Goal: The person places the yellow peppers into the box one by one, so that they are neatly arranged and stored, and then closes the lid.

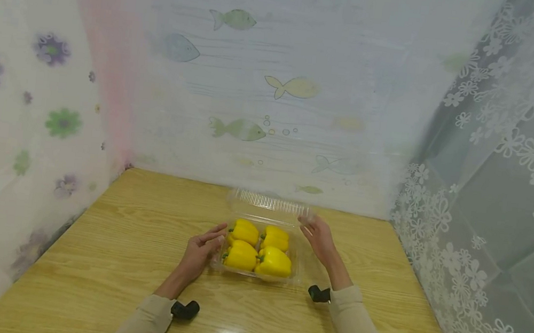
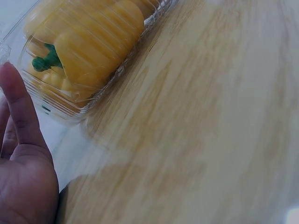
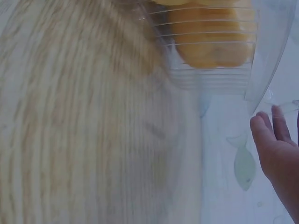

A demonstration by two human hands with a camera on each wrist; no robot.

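A clear plastic clamshell container (image 1: 256, 276) rests on the table, its hinged lid (image 1: 268, 203) raised and leaning back. Inside lie several yellow bell peppers (image 1: 274, 262) with green stems, in two rows. My left hand (image 1: 200, 251) is at the container's left side, fingers extended along its wall; the left wrist view shows a fingertip (image 2: 8, 70) by the clear plastic. At the lid's right corner, my right hand (image 1: 319, 238) pinches the edge between thumb and fingers. The right wrist view shows those fingertips (image 3: 275, 114) at the lid's edge, partly cut off by the frame.
The wood-grain table (image 1: 146, 219) extends around the container. Behind it hangs a pale curtain (image 1: 272, 108) with fish prints, and flowered curtains (image 1: 35, 112) enclose the sides. A black wrist-worn device (image 1: 185, 310) sits at each sleeve cuff.
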